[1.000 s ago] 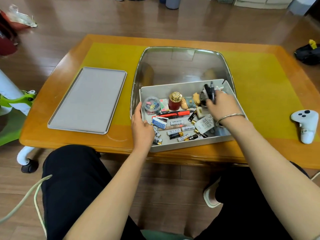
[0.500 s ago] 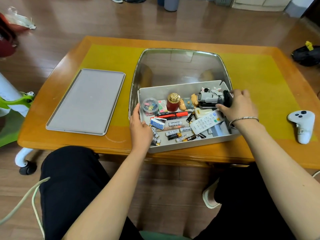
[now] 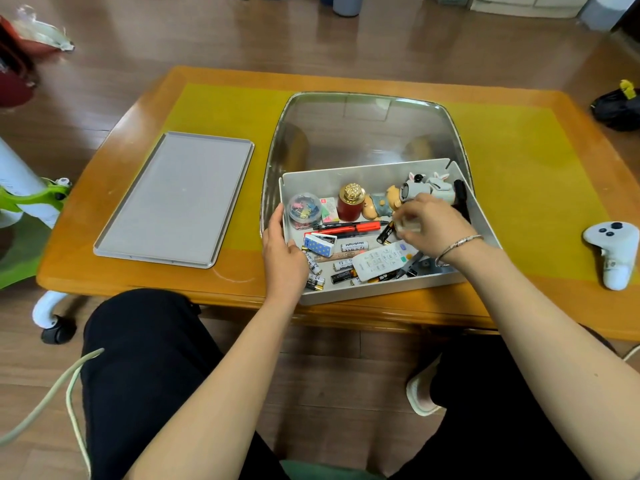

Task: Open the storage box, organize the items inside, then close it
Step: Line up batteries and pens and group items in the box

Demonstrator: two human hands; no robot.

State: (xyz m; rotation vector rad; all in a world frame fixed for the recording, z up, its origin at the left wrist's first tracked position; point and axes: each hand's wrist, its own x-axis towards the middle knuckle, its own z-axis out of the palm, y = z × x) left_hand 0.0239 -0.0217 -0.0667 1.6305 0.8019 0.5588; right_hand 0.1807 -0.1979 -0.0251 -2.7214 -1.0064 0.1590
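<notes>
**Box open on the bench, sorting under way**

The storage box sits at the near edge of the bench, right in front of the person, with its long axis running left to right and slightly skewed, the right end swung a little away. Its open top faces up, and its lid lies flat on the bench well to the left, probably parked there to keep it out of reach of the working hands.

Inside, the taller things stand along the far wall: a clear tub of clips, a red bottle with a gold cap, a small figurine and a grey toy. Flat things lie nearer: red and black pens pointing left-right, a white remote lying diagonally, and loose batteries in no order (so the tidying looks unfinished).

The left hand rests on the box's left wall, thumb over the rim, seemingly to steady the box. The right hand reaches in over the middle-right, its grip pinching a small pale object; blur hides what it is.

Behind the box a shiny metal tray rests on the yellow mat. A white game controller lies at the bench's right end, well apart.
</notes>
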